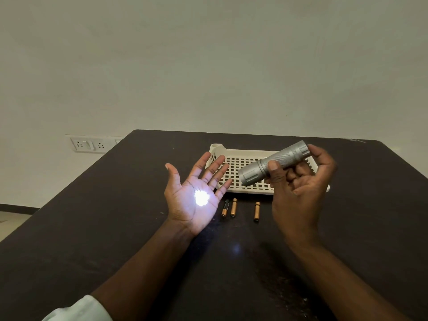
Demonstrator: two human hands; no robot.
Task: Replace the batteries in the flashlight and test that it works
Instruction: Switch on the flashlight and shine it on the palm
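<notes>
My right hand (298,181) grips a silver flashlight (273,162) above the table, its head aimed down and left. The flashlight is lit: a bright white spot falls on the palm of my left hand (192,198), which is held flat, palm up, fingers spread, holding nothing. Three small batteries lie on the dark table between my hands: one black-and-copper (225,208), one copper beside it (233,207), one copper further right (256,211).
A white slotted plastic tray (240,167) sits behind the batteries, partly hidden by the flashlight and my right hand. The dark table (115,228) ends against a pale wall. A switch and socket plate (89,144) is on the wall at left.
</notes>
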